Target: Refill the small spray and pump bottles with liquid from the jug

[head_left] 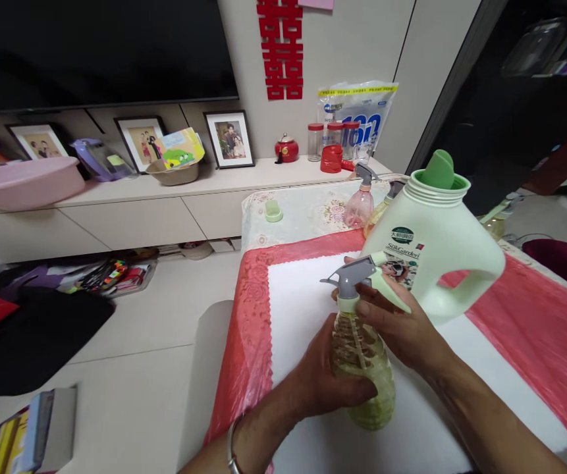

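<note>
A clear spray bottle (pixel 369 368) with yellowish liquid stands over the white sheet (pixel 296 289), fitted with a grey and pale green trigger head (pixel 355 276). My left hand (pixel 320 375) wraps round the bottle's body. At the neck, just under the trigger head, the fingers of my right hand (pixel 392 316) are closed; part of them is hidden behind the head. Right behind stands a large pale green detergent jug (pixel 441 243), uncapped, with a green spout (pixel 440 170) in its mouth. A light green cap (pixel 273 210) lies on the flowered tablecloth.
Red plastic film (pixel 251 296) covers the table around the sheet. A pink spray bottle (pixel 359 204) stands beyond it, with another partly behind the jug. Red-lidded jars (pixel 315 141), picture frames (pixel 228 139) and a pink basin (pixel 31 184) line the cabinet.
</note>
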Demonstrator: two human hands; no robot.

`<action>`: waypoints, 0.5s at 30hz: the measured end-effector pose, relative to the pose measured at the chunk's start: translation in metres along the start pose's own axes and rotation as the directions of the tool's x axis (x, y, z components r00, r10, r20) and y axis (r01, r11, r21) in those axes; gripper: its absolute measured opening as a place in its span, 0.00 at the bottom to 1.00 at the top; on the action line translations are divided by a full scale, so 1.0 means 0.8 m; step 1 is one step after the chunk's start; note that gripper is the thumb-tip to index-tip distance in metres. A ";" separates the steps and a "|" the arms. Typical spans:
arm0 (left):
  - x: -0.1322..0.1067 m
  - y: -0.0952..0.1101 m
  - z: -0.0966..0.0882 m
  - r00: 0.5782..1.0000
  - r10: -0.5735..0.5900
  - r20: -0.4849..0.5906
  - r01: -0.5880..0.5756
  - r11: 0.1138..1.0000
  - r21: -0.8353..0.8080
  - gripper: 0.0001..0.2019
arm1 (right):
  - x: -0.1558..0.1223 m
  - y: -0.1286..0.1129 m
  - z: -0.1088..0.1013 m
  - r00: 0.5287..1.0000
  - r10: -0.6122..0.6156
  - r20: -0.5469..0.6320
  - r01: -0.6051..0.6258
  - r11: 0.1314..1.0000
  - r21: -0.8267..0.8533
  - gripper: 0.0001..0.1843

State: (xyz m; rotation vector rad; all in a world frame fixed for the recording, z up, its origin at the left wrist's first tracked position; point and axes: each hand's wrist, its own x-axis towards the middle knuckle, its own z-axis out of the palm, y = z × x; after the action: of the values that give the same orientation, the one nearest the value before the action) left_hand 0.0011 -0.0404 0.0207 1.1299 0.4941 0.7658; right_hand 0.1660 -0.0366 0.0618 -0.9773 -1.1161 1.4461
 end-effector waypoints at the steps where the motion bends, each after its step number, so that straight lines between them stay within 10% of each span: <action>1: 0.000 0.000 0.000 1.000 -0.002 0.006 0.002 1.000 0.001 0.33 | 0.000 0.000 0.000 1.000 -0.018 0.013 0.018 1.000 -0.007 0.30; 8: 0.001 0.002 -0.001 0.998 0.025 0.053 -0.026 0.999 0.027 0.36 | -0.001 -0.014 0.010 0.993 0.092 -0.069 -0.080 0.985 0.151 0.45; 15: -0.001 -0.002 -0.001 0.997 0.052 0.060 -0.048 0.997 -0.063 0.36 | 0.007 -0.004 0.005 0.992 0.125 0.023 -0.127 0.963 0.239 0.38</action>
State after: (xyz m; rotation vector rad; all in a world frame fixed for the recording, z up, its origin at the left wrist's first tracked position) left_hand 0.0002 -0.0409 0.0185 1.1089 0.3890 0.7824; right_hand 0.1619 -0.0318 0.0657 -0.8837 -0.8723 1.6465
